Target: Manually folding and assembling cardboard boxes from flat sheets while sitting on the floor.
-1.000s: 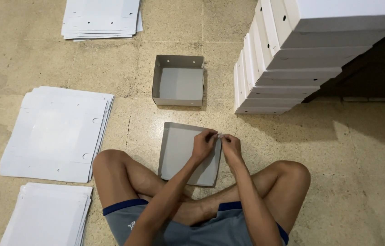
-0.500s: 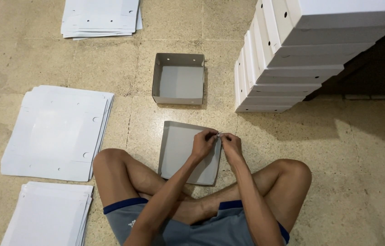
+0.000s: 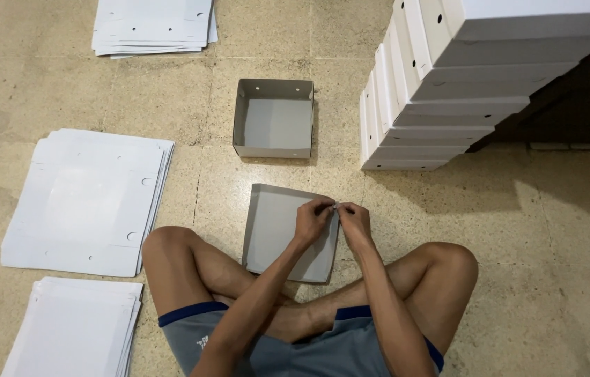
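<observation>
1. Person sat cross-legged on the tiled floor (image 3: 574, 279); head camera looked straight down
2. Left hand (image 3: 313, 218) and right hand (image 3: 355, 218) met at the right wall of a half-formed grey cardboard tray (image 3: 277, 234), which lay on the floor between the knees
3. Left hand: fingers curled, thumb and fingertips pinching the upper right corner of the tray wall. Right hand: likewise pinched shut on the same edge, fingertips touching those of the left
4. Whether a tab or a small fastener sat between the fingertips could not be told; too small
5. Step judged in hand: folding and locking the right wall at its corner. Next move would call for firm pressure along that fold and a check that the wall stands upright
6. At 12 o'clock from the tray: a finished open box (image 3: 273, 119), walls upright
7. At 1–2 o'clock: tall leaning stack of white boxes (image 3: 448, 91)
8. At 9 o'clock: pile of flat die-cut blanks (image 3: 85, 199); a second pile (image 3: 75, 328) at 8 o'clock; a third (image 3: 152, 26) at 11 o'clock, well apart
</observation>
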